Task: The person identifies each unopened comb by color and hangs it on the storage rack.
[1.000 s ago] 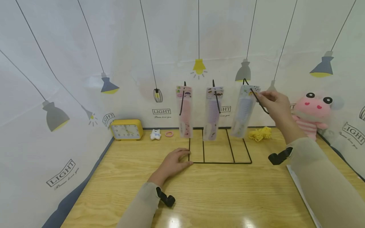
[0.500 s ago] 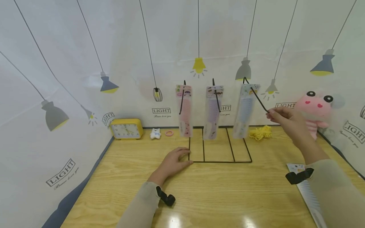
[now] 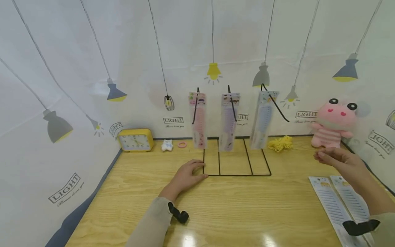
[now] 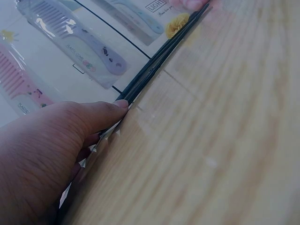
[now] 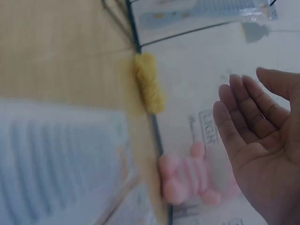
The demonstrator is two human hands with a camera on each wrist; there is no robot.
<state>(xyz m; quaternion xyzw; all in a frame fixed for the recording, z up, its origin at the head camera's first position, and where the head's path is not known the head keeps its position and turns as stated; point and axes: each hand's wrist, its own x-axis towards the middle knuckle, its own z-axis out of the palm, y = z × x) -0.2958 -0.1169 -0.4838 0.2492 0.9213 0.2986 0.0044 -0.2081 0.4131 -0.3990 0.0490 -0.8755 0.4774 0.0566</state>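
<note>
A black wire display rack [image 3: 236,175] stands on the table. From its hooks hang packaged combs: a pink comb [image 3: 200,120], a purple comb [image 3: 229,121] and a blue comb [image 3: 263,118], with a second package showing behind at least the purple one. My left hand [image 3: 189,176] holds the rack's front left base corner, thumb [image 4: 105,115] on the front wire. My right hand [image 3: 348,168] is in the air at the right with nothing in it, fingers loosely bent. Below it lie two more packaged blue combs [image 3: 328,199], partly covered by the wrist and its black camera mount.
Along the wall stand a yellow alarm clock [image 3: 135,140], a white star-shaped figure [image 3: 167,145], a pink ring [image 3: 182,144], a bundle of yellow yarn [image 3: 280,143] and a pink plush toy [image 3: 334,123]. The wall sheet carries printed lamps.
My right hand has left the blue comb and the tip of its hook, moving right and down over the combs on the table. The hanging blue comb has settled. My left hand stays put.
</note>
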